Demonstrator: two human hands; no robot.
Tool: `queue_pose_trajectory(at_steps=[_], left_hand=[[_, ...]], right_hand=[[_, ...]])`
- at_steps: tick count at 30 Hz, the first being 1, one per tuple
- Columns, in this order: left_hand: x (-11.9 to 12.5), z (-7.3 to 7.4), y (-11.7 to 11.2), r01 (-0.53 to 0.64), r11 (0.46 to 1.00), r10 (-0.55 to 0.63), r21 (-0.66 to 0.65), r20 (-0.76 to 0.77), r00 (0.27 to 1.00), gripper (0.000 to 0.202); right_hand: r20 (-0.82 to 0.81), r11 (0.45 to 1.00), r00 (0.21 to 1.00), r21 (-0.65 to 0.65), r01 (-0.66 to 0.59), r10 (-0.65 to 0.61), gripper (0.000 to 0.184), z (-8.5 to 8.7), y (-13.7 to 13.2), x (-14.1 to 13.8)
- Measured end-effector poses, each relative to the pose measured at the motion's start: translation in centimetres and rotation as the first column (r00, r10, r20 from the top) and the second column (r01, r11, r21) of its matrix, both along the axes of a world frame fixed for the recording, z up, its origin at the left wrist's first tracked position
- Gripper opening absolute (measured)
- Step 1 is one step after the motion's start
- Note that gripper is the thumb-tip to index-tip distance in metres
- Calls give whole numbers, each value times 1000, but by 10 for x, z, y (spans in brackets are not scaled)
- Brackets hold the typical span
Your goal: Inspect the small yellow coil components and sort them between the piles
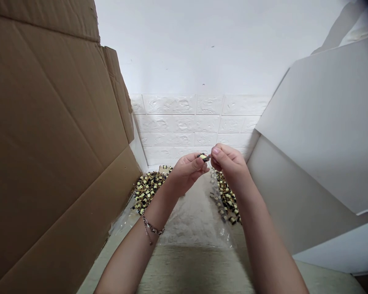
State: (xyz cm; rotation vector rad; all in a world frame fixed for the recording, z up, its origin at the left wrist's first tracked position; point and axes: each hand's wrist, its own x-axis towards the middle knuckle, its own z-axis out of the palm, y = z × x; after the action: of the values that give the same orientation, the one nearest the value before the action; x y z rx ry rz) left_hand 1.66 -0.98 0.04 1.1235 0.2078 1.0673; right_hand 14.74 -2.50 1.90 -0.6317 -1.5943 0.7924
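Between the thumb and fingers of my left hand point(188, 170) is a small yellow-and-black coil point(203, 157), held up over the plastic sheet. My right hand point(228, 161) is closed in a pinch close beside the coil's right end. Whatever its fingertips grip is too small to make out. A pile of similar yellow-and-black coils with thin brownish leads point(149, 188) lies to the left, behind my left forearm. Another heap of such coils point(228, 196) is on the right, partly hidden by my right arm and partly under clear plastic.
Clear plastic sheeting point(191, 222) lies on the pale table point(196, 269). A tall brown cardboard panel point(55, 134) walls off the left side. White panels point(322, 134) stand on the right, and a white brick-patterned wall point(184, 122) closes the back.
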Motion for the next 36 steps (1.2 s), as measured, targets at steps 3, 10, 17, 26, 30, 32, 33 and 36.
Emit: queue_pose_trajectory(at_steps=[3,10,17,26,30,32,33,36], left_hand=[[-2,0,3,5,999,-2,49,-55,998,24],[-15,6,8,-89,940,188,330,-282,941,17],[-24,15,7,-239,699,584,674,-346,734,17],[-20,16,-1,-300,391,807,870,-168,566,12],[-20,16,-3,-340,372,817,864,-131,562,10],[-19,18,-5,-376,388,811,841,-117,574,10],[-19,19,-6,-395,395,807,829,-108,581,10],[-17,20,-9,-449,410,786,794,-57,616,9]], right_hand=[[35,1000,999,17,26,-26,33,1,-2,1],[183,991,975,50,120,-128,34,5,-6,2],[297,954,907,129,270,-297,33,5,-5,0],[338,909,847,225,351,-411,32,4,-4,-1],[312,870,823,302,389,-475,31,3,-6,-6],[268,844,818,341,413,-509,31,2,-8,-9],[245,835,820,353,422,-518,31,2,-10,-11],[180,831,839,348,433,-513,31,2,-15,-14]])
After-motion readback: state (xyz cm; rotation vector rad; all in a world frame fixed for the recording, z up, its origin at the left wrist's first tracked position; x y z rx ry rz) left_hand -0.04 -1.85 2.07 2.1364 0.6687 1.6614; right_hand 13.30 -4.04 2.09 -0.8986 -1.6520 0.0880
